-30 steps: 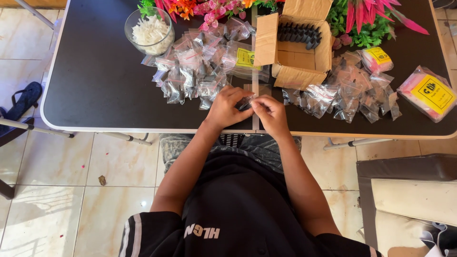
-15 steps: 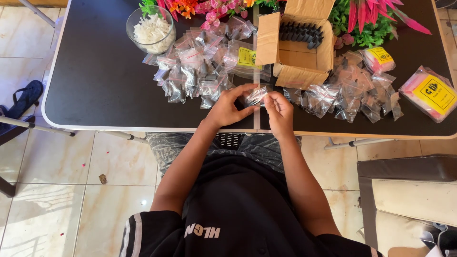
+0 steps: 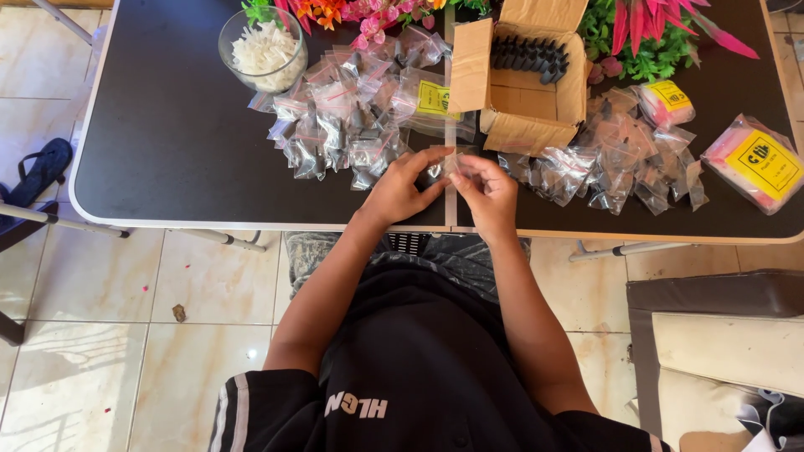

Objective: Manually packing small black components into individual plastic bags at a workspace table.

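Left hand (image 3: 400,189) and right hand (image 3: 486,188) both grip one small clear plastic bag (image 3: 444,164) above the dark surface (image 3: 167,151), between two bag piles.

Person wears a black short-sleeved fabric shirt (image 3: 419,360) with white stripes at the sleeve hem and pale block lettering across the chest. Grey mottled trousers (image 3: 452,255) cover the lap. Both forearms bare; no rings, watch or gloves seen.
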